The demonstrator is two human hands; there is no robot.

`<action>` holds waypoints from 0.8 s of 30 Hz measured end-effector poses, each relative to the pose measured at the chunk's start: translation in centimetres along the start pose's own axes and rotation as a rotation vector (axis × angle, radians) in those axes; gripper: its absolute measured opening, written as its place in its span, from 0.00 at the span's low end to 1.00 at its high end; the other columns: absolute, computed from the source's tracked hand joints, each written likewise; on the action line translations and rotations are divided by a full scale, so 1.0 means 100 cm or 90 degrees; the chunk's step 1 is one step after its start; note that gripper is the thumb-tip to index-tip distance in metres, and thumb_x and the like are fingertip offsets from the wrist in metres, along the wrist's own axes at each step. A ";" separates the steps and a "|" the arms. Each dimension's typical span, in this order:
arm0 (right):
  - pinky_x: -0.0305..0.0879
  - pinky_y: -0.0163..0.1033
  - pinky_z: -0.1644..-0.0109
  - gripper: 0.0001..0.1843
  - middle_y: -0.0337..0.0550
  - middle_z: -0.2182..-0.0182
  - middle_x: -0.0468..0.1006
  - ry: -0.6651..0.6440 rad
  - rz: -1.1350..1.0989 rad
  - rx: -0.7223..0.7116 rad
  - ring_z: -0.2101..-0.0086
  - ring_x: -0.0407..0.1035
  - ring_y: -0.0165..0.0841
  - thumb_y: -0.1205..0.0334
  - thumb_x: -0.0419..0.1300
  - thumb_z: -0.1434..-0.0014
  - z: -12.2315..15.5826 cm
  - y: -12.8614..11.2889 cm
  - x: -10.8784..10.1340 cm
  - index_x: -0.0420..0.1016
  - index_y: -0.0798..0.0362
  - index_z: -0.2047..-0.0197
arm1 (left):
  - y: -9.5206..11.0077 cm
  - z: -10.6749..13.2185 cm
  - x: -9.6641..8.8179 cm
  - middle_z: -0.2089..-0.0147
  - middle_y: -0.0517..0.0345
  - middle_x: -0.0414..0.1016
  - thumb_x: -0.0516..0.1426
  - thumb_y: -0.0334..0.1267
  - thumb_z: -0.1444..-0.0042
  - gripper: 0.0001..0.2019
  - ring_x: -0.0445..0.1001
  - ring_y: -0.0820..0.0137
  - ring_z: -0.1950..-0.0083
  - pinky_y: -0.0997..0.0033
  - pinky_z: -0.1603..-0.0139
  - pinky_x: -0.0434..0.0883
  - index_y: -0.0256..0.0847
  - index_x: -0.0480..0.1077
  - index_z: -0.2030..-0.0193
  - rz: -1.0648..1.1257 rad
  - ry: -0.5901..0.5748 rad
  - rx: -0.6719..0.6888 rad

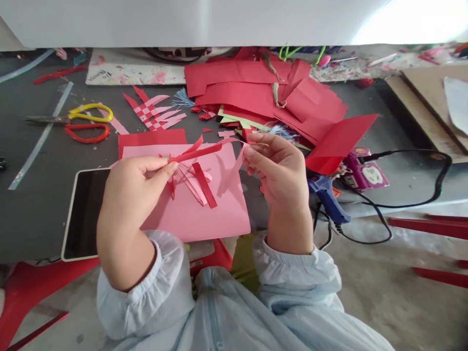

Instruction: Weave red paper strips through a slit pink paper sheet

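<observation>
At the table edge (32, 243), left hand (135, 190) pinches red strip (199, 152), right hand (281, 170) pink strip (234, 170).

The left hand (135, 190) is held up before the chest with its back to the camera, thumb pressed against curled fingers (146, 163) in a pinch. The right hand (280, 170) is level with it and well apart, its fingertips pinched too and pointing left. Both forearms emerge from pale blue sleeves (168, 273).

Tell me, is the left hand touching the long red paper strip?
Touching. The head view shows the left hand pinching one end of the long red paper strip between thumb and fingers.
</observation>
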State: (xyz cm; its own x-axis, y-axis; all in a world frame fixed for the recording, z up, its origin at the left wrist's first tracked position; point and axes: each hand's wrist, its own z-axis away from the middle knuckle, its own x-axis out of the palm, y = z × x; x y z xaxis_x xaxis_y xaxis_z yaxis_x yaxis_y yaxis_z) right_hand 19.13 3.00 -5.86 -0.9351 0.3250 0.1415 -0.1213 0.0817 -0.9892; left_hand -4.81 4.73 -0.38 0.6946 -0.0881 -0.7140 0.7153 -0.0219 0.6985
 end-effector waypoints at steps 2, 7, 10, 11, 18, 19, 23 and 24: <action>0.63 0.33 0.76 0.12 0.35 0.75 0.77 0.001 -0.009 0.010 0.75 0.71 0.27 0.62 0.73 0.52 0.000 -0.001 0.000 0.80 0.48 0.63 | 0.000 0.000 0.000 0.72 0.60 0.79 0.59 0.48 0.43 0.14 0.73 0.69 0.68 0.71 0.66 0.64 0.42 0.80 0.71 -0.012 -0.016 0.008; 0.63 0.33 0.77 0.11 0.34 0.76 0.78 0.004 -0.008 0.021 0.76 0.70 0.26 0.61 0.73 0.53 0.000 -0.003 0.001 0.80 0.48 0.64 | 0.001 0.000 0.000 0.72 0.60 0.78 0.59 0.48 0.43 0.15 0.72 0.69 0.67 0.71 0.67 0.63 0.41 0.80 0.70 -0.023 -0.029 0.003; 0.62 0.33 0.78 0.12 0.33 0.77 0.77 -0.002 -0.008 0.029 0.77 0.69 0.26 0.59 0.74 0.53 0.000 -0.004 0.001 0.79 0.48 0.64 | 0.002 0.000 0.000 0.74 0.61 0.75 0.58 0.48 0.43 0.15 0.69 0.70 0.68 0.71 0.68 0.61 0.41 0.78 0.73 -0.026 -0.039 0.012; 0.62 0.33 0.78 0.13 0.33 0.77 0.77 -0.004 -0.009 0.033 0.78 0.69 0.25 0.59 0.74 0.53 0.000 -0.004 0.001 0.79 0.48 0.64 | 0.003 0.000 0.000 0.75 0.62 0.73 0.58 0.48 0.43 0.16 0.67 0.71 0.69 0.71 0.68 0.60 0.41 0.77 0.74 -0.030 -0.044 0.016; 0.59 0.32 0.79 0.16 0.31 0.78 0.75 -0.010 -0.016 0.065 0.80 0.66 0.24 0.57 0.76 0.56 0.002 -0.007 0.001 0.79 0.48 0.64 | 0.005 0.000 0.000 0.77 0.64 0.68 0.57 0.47 0.43 0.17 0.62 0.73 0.72 0.71 0.70 0.58 0.41 0.75 0.78 -0.048 -0.050 0.031; 0.59 0.32 0.79 0.16 0.32 0.78 0.75 -0.011 -0.015 0.068 0.80 0.66 0.24 0.57 0.76 0.56 0.002 -0.008 0.001 0.79 0.48 0.64 | 0.004 -0.001 0.000 0.77 0.63 0.70 0.57 0.47 0.43 0.16 0.63 0.73 0.72 0.71 0.70 0.58 0.42 0.76 0.77 -0.049 -0.048 0.031; 0.59 0.34 0.79 0.16 0.32 0.78 0.74 -0.020 0.007 0.071 0.80 0.65 0.25 0.54 0.75 0.54 0.003 -0.008 0.001 0.78 0.47 0.64 | 0.003 -0.001 0.001 0.72 0.60 0.78 0.57 0.48 0.43 0.15 0.70 0.70 0.69 0.70 0.68 0.62 0.43 0.79 0.73 -0.045 -0.040 0.033; 0.59 0.34 0.79 0.16 0.32 0.78 0.74 -0.022 0.009 0.073 0.80 0.65 0.25 0.53 0.75 0.54 0.003 -0.008 0.001 0.78 0.47 0.64 | 0.002 -0.001 0.001 0.71 0.60 0.79 0.57 0.48 0.43 0.15 0.71 0.69 0.68 0.70 0.68 0.62 0.44 0.80 0.73 -0.045 -0.040 0.033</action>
State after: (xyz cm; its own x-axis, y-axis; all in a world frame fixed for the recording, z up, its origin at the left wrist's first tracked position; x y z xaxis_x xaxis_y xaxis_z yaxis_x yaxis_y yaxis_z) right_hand 19.05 2.72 -5.05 -0.9475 0.2928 0.1284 -0.1437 -0.0312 -0.9891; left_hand -4.52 4.81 -0.31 0.6356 -0.1462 -0.7581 0.7560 -0.0812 0.6495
